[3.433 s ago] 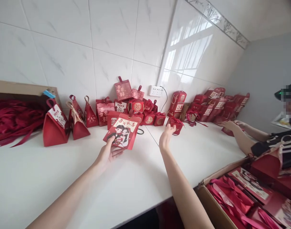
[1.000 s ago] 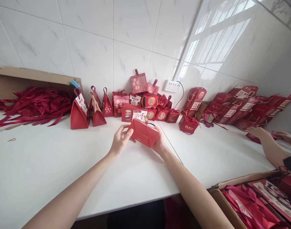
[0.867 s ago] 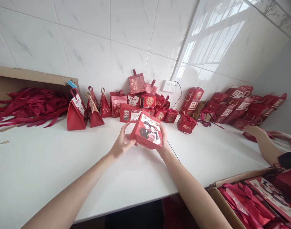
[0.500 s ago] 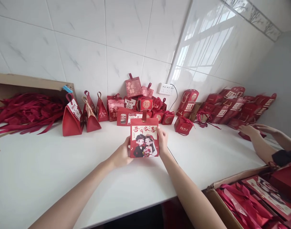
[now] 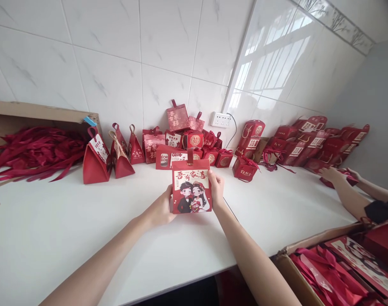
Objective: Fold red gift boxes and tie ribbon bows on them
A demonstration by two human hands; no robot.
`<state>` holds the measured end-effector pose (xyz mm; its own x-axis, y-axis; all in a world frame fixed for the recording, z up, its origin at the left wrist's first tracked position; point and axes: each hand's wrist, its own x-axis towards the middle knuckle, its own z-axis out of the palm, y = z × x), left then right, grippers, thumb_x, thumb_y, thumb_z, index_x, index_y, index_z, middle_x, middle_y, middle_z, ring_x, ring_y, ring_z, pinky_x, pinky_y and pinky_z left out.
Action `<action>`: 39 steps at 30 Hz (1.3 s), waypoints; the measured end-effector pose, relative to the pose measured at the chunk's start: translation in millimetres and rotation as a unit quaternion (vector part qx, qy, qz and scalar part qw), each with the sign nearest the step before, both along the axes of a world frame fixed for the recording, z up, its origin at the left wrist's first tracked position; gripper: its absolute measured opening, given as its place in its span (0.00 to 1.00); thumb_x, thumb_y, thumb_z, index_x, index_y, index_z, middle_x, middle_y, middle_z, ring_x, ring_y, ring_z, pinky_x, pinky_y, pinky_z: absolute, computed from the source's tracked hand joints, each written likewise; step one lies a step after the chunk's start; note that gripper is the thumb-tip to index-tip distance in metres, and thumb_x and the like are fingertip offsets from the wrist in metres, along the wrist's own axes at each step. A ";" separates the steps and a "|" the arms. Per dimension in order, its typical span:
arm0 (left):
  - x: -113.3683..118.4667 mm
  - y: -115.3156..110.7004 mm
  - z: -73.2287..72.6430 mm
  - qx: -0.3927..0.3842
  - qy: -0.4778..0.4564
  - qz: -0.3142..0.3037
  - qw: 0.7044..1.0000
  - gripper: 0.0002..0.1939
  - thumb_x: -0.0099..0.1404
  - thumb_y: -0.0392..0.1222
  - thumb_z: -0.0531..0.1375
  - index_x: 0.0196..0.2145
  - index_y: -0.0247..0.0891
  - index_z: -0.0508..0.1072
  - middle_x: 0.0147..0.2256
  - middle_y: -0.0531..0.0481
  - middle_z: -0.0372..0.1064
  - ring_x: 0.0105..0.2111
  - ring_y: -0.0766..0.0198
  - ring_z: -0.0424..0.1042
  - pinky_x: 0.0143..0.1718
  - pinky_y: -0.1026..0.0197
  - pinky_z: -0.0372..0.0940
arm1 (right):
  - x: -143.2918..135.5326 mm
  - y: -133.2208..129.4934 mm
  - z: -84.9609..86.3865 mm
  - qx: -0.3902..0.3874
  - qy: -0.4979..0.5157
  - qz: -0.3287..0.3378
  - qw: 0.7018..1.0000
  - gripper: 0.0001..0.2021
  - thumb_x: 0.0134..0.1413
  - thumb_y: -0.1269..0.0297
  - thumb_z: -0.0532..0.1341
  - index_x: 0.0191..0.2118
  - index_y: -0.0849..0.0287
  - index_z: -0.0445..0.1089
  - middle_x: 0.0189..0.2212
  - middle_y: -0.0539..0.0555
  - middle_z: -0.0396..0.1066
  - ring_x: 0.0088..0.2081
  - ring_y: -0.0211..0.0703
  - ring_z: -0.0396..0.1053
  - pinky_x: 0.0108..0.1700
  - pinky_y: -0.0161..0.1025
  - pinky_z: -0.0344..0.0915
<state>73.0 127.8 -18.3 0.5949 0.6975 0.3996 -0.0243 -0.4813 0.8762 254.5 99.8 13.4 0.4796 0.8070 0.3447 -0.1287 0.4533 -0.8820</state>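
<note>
Head view: left hand and right hand pinch the red box between them; squeezing hard could buckle it.

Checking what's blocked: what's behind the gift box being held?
Partly visible behind the gift box: a red windowed box, its lower right covered, and small boxes with gold roundels. Anything wholly covered cannot be seen.

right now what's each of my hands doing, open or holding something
Left hand: closed on the left side of the red box with the printed couple.
Right hand: closed on that box's right side.
</note>
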 end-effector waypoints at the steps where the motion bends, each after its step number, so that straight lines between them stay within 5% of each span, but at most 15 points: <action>1: -0.9 0.1 0.0 -0.003 0.008 0.000 1.000 0.35 0.49 0.41 0.68 0.53 0.43 0.61 0.51 0.39 0.69 0.49 0.45 0.70 0.50 0.44 0.66 | 0.1 0.3 -0.5 -0.004 0.008 0.000 1.000 0.20 0.44 0.46 0.63 0.19 0.58 0.63 0.19 0.49 0.66 0.22 0.39 0.61 0.26 0.37 0.60; 8: -2.0 -4.2 8.2 -0.004 0.036 0.000 0.999 0.37 0.50 0.46 0.67 0.55 0.43 0.57 0.50 0.40 0.69 0.49 0.45 0.69 0.47 0.45 0.67 | 1.5 -1.1 5.3 -0.058 0.114 0.056 0.990 0.18 0.47 0.46 0.62 0.27 0.58 0.69 0.24 0.51 0.72 0.25 0.43 0.68 0.30 0.40 0.66; 12: 3.0 -8.6 16.4 -0.046 -0.027 0.097 0.994 0.40 0.54 0.52 0.64 0.60 0.42 0.52 0.49 0.42 0.70 0.48 0.50 0.71 0.47 0.50 0.67 | -0.8 5.2 3.7 -0.187 0.211 0.175 0.943 0.14 0.56 0.52 0.57 0.31 0.58 0.69 0.25 0.51 0.73 0.26 0.42 0.70 0.31 0.39 0.68; 15: 4.8 -10.1 18.9 -0.046 -0.080 0.135 0.986 0.36 0.55 0.54 0.63 0.57 0.41 0.57 0.48 0.43 0.71 0.47 0.53 0.72 0.45 0.56 0.68 | -7.9 12.1 -7.4 -0.247 0.208 0.226 0.919 0.11 0.57 0.60 0.56 0.28 0.58 0.68 0.21 0.51 0.71 0.22 0.39 0.68 0.29 0.36 0.67; 20: 5.1 -13.6 21.7 -0.051 -0.123 0.115 0.984 0.34 0.53 0.53 0.65 0.54 0.41 0.59 0.39 0.47 0.74 0.38 0.58 0.74 0.40 0.59 0.69 | -17.1 17.3 -22.2 -0.262 0.186 0.274 0.906 0.08 0.55 0.67 0.56 0.26 0.60 0.68 0.20 0.50 0.70 0.22 0.39 0.67 0.26 0.35 0.66; 27: 6.5 -10.3 30.1 -0.129 -0.203 0.135 0.961 0.26 0.53 0.58 0.63 0.40 0.38 0.62 0.30 0.51 0.72 0.27 0.63 0.72 0.26 0.61 0.68 | -9.2 12.0 -15.9 -0.233 0.175 0.346 0.892 0.13 0.57 0.62 0.56 0.44 0.62 0.69 0.30 0.55 0.73 0.27 0.40 0.73 0.20 0.30 0.68; 35: 6.6 -5.1 27.9 -0.130 -0.197 0.148 0.960 0.23 0.54 0.56 0.63 0.36 0.37 0.62 0.28 0.51 0.71 0.26 0.63 0.72 0.25 0.61 0.69 | -12.3 13.2 -10.1 -0.285 0.217 0.296 0.886 0.15 0.62 0.62 0.50 0.44 0.64 0.68 0.24 0.52 0.70 0.20 0.35 0.69 0.16 0.26 0.66; 39: 3.8 -5.2 26.2 -0.113 -0.158 0.162 0.967 0.23 0.55 0.56 0.61 0.39 0.37 0.62 0.34 0.48 0.73 0.29 0.61 0.74 0.31 0.58 0.71 | -6.8 -2.0 4.2 -0.262 0.188 0.305 0.896 0.21 0.61 0.50 0.48 0.45 0.62 0.67 0.28 0.54 0.70 0.24 0.40 0.71 0.18 0.33 0.71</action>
<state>76.8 122.5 7.9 0.2025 0.9181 0.3406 -0.1881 -0.3049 0.9336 247.7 97.8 17.6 -0.1037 0.9625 -0.2506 -0.5439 -0.2658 -0.7959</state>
